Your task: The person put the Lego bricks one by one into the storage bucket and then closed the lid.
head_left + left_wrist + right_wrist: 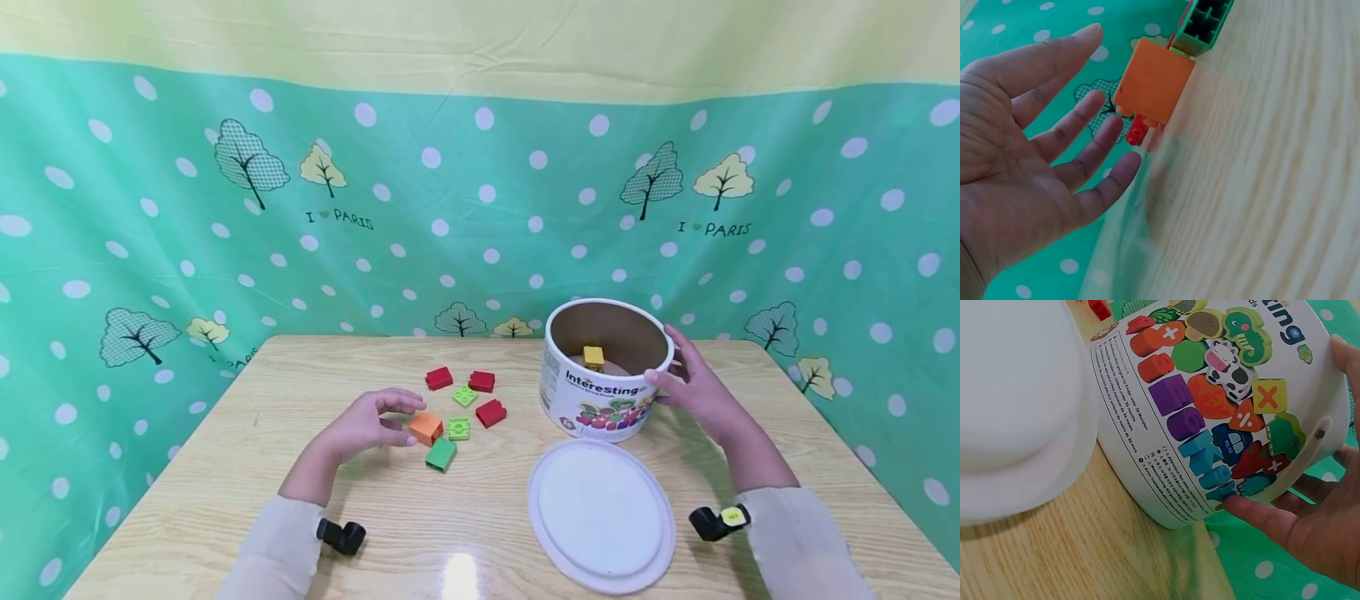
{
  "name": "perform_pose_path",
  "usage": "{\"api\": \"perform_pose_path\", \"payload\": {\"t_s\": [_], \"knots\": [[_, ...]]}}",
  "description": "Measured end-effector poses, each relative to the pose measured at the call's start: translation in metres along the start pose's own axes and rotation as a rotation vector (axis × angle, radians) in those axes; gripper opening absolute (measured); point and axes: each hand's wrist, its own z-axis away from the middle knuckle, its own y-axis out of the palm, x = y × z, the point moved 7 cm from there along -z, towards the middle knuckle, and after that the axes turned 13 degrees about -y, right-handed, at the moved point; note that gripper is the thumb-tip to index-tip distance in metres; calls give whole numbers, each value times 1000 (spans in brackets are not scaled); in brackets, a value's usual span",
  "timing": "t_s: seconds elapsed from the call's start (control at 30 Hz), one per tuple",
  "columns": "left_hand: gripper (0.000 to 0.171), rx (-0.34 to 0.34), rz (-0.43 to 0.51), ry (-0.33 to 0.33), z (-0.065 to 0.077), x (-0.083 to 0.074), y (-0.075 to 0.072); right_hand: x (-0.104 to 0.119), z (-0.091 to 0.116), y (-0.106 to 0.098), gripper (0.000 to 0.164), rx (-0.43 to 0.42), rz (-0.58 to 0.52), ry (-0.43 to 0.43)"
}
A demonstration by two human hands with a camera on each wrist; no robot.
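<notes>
My left hand (372, 423) hovers beside an orange block (426, 427), fingers spread and slightly bent. In the left wrist view the fingertips are near the orange block (1155, 81), with nothing held. A green block (441, 455) lies just in front of it, and two light green pieces, one a flat plate (458, 428), lie to its right. My right hand (697, 383) holds the right side of a white printed bucket (600, 400), its fingers spread around the wall by the handle (1310, 447). Inside the bucket is a yellow block (593, 357).
Three red blocks lie behind the green pieces, one of them a red block (491, 413) nearest the bucket. A round white lid (604, 517) lies flat in front of the bucket. A green dotted curtain (480, 208) hangs behind the wooden table (390, 533).
</notes>
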Motion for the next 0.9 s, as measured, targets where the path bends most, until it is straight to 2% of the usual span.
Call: {"api": "perform_pose_path", "payload": {"t_s": [0.3, 0.47, 0.63, 0.9], "knots": [[51, 27, -59, -4, -8, 3, 4, 0, 0, 0, 93, -2, -2, 4], [48, 10, -105, -18, -10, 5, 5, 0, 1, 0, 93, -1, 3, 8], [45, -9, -160, -4, -12, 5, 8, 1, 1, 0, 93, -4, 0, 3], [38, -72, -210, -58, -15, 7, 10, 1, 0, 0, 93, -2, -1, -2]]}}
